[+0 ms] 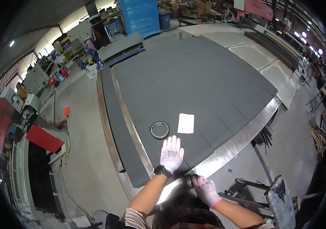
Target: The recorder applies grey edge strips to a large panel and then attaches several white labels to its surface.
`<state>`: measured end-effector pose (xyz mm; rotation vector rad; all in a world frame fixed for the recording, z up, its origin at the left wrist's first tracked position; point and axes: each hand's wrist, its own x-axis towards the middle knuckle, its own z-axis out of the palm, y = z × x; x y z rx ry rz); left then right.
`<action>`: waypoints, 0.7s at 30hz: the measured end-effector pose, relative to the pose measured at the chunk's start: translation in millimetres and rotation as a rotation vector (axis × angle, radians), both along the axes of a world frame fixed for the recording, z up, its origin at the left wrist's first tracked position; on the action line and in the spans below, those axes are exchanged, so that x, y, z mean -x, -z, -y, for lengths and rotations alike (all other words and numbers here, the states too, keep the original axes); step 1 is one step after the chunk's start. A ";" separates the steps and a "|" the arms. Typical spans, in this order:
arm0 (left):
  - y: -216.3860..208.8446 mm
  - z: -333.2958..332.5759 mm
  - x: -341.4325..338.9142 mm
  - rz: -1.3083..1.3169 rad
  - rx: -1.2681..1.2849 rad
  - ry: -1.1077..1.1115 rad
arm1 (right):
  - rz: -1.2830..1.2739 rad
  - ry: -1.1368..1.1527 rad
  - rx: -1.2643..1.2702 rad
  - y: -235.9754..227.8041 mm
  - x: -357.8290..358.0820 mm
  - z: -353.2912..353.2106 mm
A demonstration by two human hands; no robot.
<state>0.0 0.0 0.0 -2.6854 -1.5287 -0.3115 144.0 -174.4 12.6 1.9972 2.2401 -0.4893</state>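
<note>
Head view; landmark: the roll of tape (152,131). The grey sheet (188,84) lies on the desk (243,140), beneath and around the tape. Judged soft, bendable, likely light; best held by two corners. The left hand (171,154), just nearside of the tape, presses flat, fingers straight, holding nothing. The right hand (205,189), nearer and rightward, pinches a small dark object (194,178), kind unclear. Glove print: illegible.

The right grip (205,191) mostly hides a dark object (194,178).
</note>
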 end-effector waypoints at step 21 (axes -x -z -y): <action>-65.3 8.5 60.2 0.697 0.442 0.152 | 0.104 0.002 -0.080 -54.0 -88.5 172.2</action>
